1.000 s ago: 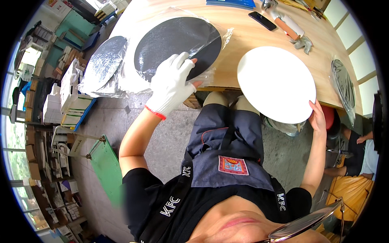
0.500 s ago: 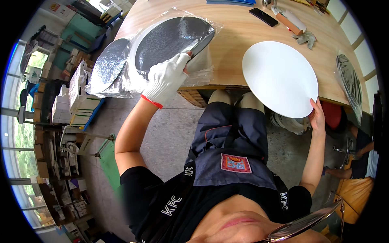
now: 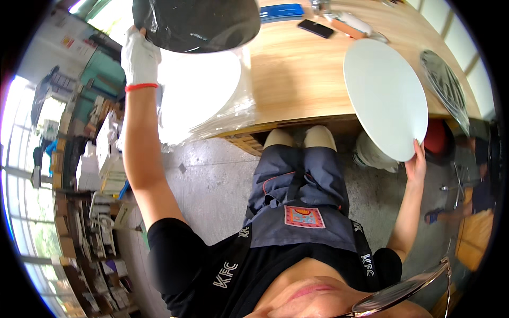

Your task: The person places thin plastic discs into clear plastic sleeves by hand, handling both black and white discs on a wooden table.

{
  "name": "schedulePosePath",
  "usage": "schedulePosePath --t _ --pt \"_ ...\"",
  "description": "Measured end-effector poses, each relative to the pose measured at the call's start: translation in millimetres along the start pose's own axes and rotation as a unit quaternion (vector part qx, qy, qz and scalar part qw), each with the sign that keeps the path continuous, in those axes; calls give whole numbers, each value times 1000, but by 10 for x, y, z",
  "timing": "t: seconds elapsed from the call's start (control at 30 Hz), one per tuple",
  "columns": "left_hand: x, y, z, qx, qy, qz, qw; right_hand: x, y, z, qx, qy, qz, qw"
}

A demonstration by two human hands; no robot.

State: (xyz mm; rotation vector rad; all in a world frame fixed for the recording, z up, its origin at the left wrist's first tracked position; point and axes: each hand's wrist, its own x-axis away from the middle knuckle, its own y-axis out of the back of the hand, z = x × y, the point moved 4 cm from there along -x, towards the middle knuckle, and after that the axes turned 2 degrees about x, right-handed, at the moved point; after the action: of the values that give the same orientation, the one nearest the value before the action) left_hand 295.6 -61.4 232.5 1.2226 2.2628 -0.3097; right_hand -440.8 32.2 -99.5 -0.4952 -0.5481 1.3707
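— Lifting, I'd say: the left hand (image 3: 139, 57) (white glove, red cuff) has its grip closed on the rim of a dark disc (image 3: 196, 22) in clear film, held up over the bench's (image 3: 297, 79) left end.

— And the right hand (image 3: 416, 165)?

— Bare, fingers curled round the lower edge of a white disc (image 3: 386, 98) that leans on the bench's front edge, partly overhanging.

— What would the next move call for?

— Likely carrying the dark disc clear without dragging the film, while keeping the white one steady; it could slip off the edge.

— How many of each?

— One dark disc raised, one white disc propped, one bright white round in plastic wrap (image 3: 204, 98) under the raised one, and one dark wrapped disc (image 3: 445, 87) far right. One phone (image 3: 315, 28) lies beyond.
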Motion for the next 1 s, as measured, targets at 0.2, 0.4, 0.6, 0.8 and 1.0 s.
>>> schedulePosePath --t 0.2,0.4,0.6,0.8,1.0 --pt "1554 -1781 1132 326 242 88 910 44 220 316 -38 63 -25 997" --pt "3339 -2681 1331 471 389 -178 772 -313 -22 379 -7 80 -48 996" --pt "4176 -2972 1209 467 536 -78 699 -689 -351 113 22 58 -67 996" --pt "3948 -2345 239 241 336 476 776 -973 -503 -106 -7 30 -51 998" --pt "3226 -2281 390 -302 -241 387 837 -790 -682 -84 -33 20 -37 999"
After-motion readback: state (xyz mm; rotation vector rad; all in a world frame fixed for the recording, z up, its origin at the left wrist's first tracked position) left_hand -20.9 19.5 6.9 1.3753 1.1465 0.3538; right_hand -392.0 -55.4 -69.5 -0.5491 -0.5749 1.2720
